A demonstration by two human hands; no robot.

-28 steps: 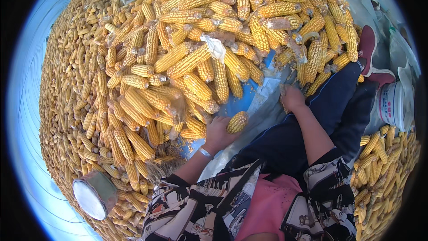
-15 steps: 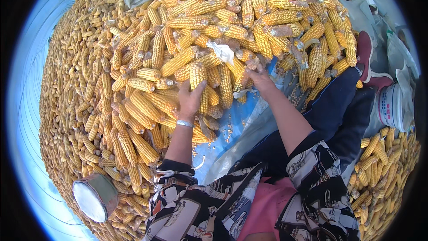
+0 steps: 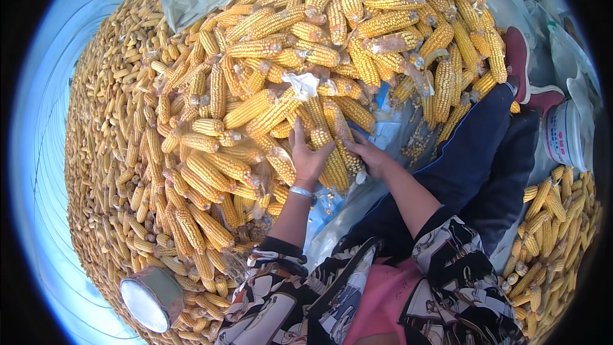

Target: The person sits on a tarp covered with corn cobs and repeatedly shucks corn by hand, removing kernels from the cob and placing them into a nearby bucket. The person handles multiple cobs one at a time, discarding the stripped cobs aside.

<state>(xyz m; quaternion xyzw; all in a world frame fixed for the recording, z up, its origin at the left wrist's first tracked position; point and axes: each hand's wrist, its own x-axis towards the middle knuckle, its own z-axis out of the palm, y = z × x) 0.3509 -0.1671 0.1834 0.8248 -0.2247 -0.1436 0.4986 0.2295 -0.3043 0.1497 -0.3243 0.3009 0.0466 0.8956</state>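
My left hand (image 3: 310,158) reaches into a heap of dried yellow corn cobs (image 3: 211,169). Its thumb and forefinger are spread, and the thumb tip touches a corn cob (image 3: 333,167) beside it. A paler cob (image 3: 274,114) lies just beyond the fingers. To the right, my right hand (image 3: 372,156) is closed against the side of another corn cob (image 3: 341,129), with some fingers hidden behind it. A scrap of white husk or paper (image 3: 302,85) rests on the cobs beyond both hands.
A round tin (image 3: 152,298) with a pale top stands among cobs at the lower left. My outstretched legs (image 3: 472,153) lie at the right, near a white bucket (image 3: 567,135) and more cobs (image 3: 549,230). Loose kernels (image 3: 420,140) lie on the sheeting.
Both hands have drawn nearer to me, the left also shifting right. The left hand has let go of the upright cob it gripped. The right has left the cob's far end.
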